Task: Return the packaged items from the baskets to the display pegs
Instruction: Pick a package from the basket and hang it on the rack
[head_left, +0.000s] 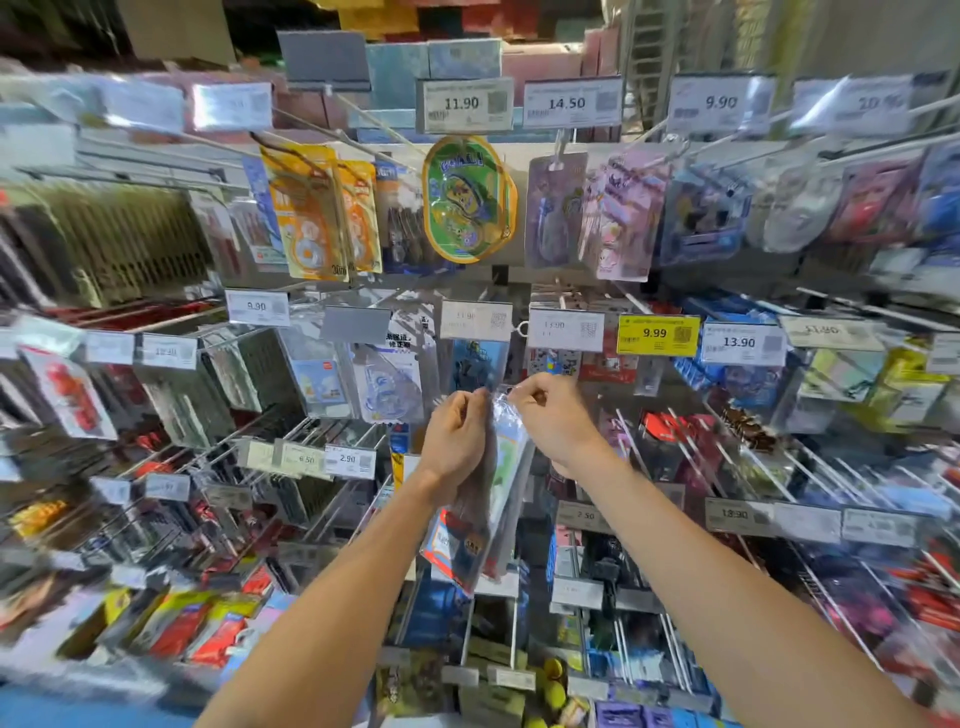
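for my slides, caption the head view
Left hand and right hand hold clear packets near a yellow price tag

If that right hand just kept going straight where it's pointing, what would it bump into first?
Probably the blue hanging packet just beyond the clear plastic packet that the right hand pinches; depth is hard to judge.

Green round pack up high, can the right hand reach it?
Probably not yet. The right hand and the left hand both pinch the top of a clear packet, so it is busy. Nothing seems to block the way up to the green pack.
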